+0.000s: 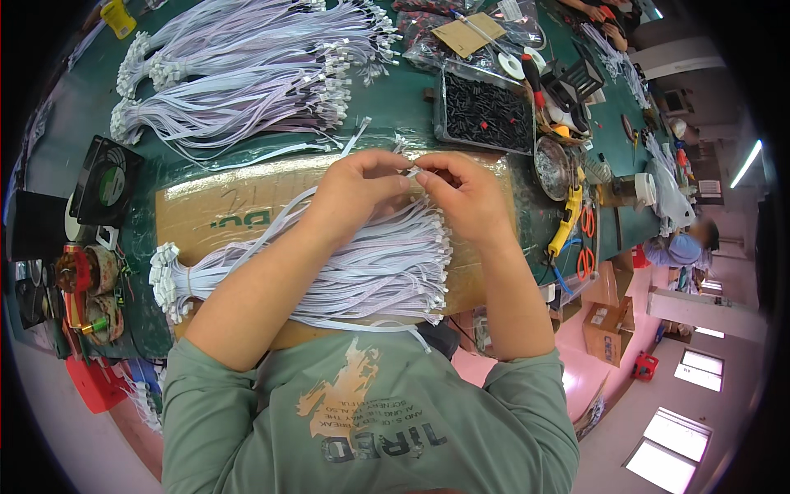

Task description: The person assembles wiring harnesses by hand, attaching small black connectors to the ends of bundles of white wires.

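White connector [414, 172] between the fingers [392, 184]

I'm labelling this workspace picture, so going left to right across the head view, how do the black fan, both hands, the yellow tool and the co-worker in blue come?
Black fan → left hand → right hand → yellow tool → co-worker in blue.

A grey-green short-sleeved shirt [370, 476] is worn.
Its front is printed with a ragged tan patch [341, 391] and dark lettering [393, 445].
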Motion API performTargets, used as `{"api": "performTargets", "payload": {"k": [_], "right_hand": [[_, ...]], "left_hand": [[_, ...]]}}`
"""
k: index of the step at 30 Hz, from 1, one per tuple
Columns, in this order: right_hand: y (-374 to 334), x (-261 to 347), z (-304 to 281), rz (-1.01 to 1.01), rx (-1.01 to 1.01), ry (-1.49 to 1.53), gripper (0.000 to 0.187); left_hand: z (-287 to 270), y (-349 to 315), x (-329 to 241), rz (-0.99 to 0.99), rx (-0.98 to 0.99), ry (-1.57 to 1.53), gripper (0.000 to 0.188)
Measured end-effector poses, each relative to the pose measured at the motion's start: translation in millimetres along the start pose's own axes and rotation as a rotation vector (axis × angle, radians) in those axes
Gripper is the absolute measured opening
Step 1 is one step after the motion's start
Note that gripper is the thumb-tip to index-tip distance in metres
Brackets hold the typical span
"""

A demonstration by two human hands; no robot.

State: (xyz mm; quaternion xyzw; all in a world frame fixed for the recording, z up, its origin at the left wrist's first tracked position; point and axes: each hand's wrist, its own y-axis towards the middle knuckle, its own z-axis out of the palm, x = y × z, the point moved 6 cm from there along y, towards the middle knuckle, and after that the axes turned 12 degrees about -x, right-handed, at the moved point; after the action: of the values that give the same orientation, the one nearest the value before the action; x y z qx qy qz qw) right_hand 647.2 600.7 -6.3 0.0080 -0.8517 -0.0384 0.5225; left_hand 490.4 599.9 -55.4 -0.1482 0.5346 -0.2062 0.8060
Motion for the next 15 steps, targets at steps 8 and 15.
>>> {"api": "performTargets", "payload": {"k": [8, 15], "right_hand": [[1, 16, -2, -0.156, 0.001, -0.067, 0.018], [2, 8, -3, -0.084, -0.022, -0.008, 0.017]], "left_hand": [[0, -1, 1, 0.03, 0.004, 0.119, 0.018], [1, -1, 0, -0.024, 0.042, 0.064, 0.011]]}}
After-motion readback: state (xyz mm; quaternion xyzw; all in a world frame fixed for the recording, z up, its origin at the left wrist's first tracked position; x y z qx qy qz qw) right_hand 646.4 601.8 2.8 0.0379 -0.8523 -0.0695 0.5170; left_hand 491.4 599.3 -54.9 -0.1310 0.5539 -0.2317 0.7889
